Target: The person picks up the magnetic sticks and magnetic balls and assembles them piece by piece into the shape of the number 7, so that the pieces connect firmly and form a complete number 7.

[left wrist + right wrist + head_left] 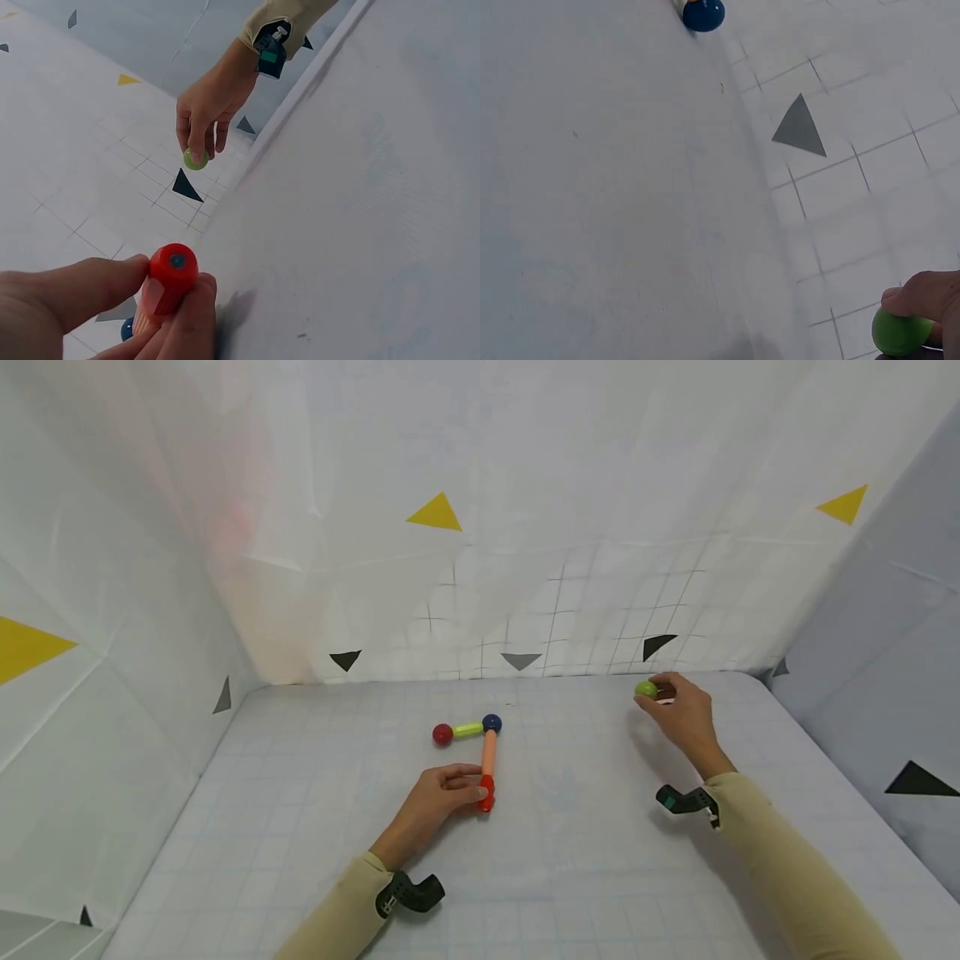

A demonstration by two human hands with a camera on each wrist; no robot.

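My left hand (442,789) pinches a red rod (487,793) between thumb and fingers. In the left wrist view, a small grey metal disc shows in the red rod's end. Beyond the red rod, a peach-orange rod (489,752) runs to a dark blue ball (492,722). From that ball a yellow-green rod (468,729) reaches left to a dark red ball (442,734). Far to the right, my right hand (686,718) holds a green ball (646,690) by its fingertips, apart from the other pieces. The right wrist view shows this green ball (900,331) partly covered by fingers.
The white table (570,860) has faint grid lines. White sheets form a back wall (540,468) and side walls around it, with yellow and dark triangles stuck on. Each wrist wears a small black camera, such as the left one (420,893).
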